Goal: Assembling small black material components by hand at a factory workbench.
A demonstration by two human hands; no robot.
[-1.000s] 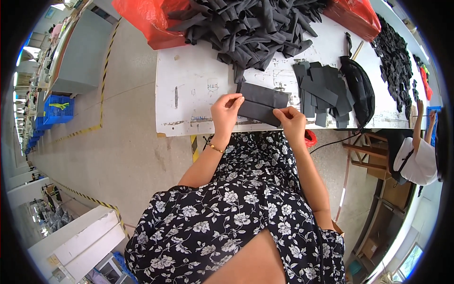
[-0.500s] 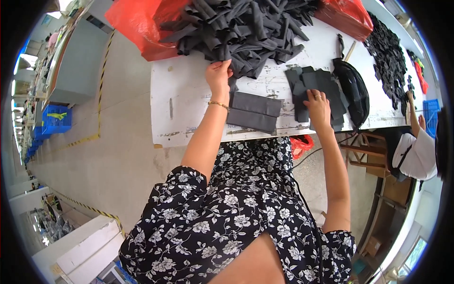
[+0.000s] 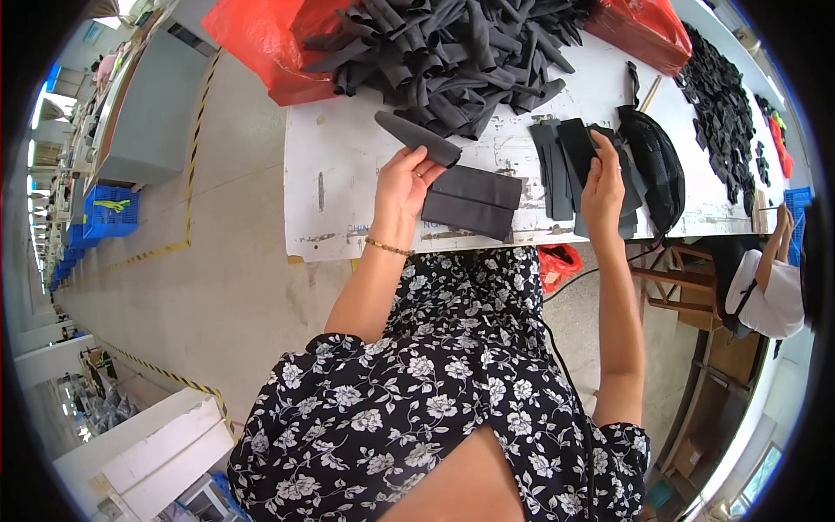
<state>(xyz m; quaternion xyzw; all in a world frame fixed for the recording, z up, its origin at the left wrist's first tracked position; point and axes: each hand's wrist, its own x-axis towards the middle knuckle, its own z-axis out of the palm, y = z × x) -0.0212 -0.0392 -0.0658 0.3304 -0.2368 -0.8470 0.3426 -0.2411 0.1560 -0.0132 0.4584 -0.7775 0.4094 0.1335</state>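
My left hand (image 3: 404, 184) is closed on a curled dark grey fabric piece (image 3: 421, 140), held above the table between the big heap and a flat stack. That flat stack of dark fabric pieces (image 3: 472, 202) lies just right of my left wrist, near the table's front edge. My right hand (image 3: 602, 185) grips a flat dark strip (image 3: 576, 150), tilted up over a spread pile of similar strips (image 3: 551, 174). Beyond both hands, a large heap of curled dark fabric pieces (image 3: 461, 61) covers the back of the table.
A black pouch (image 3: 657, 170) lies right of the strips. Red plastic bags (image 3: 270, 43) flank the heap. More small dark pieces (image 3: 718, 113) spread along the white table (image 3: 335, 209) at right, where another person (image 3: 765, 291) sits. Blue crates (image 3: 113, 211) stand at far left.
My left hand has drawn a curled piece from the heap toward me. My right hand, earlier resting on the strips, has lifted one strip.
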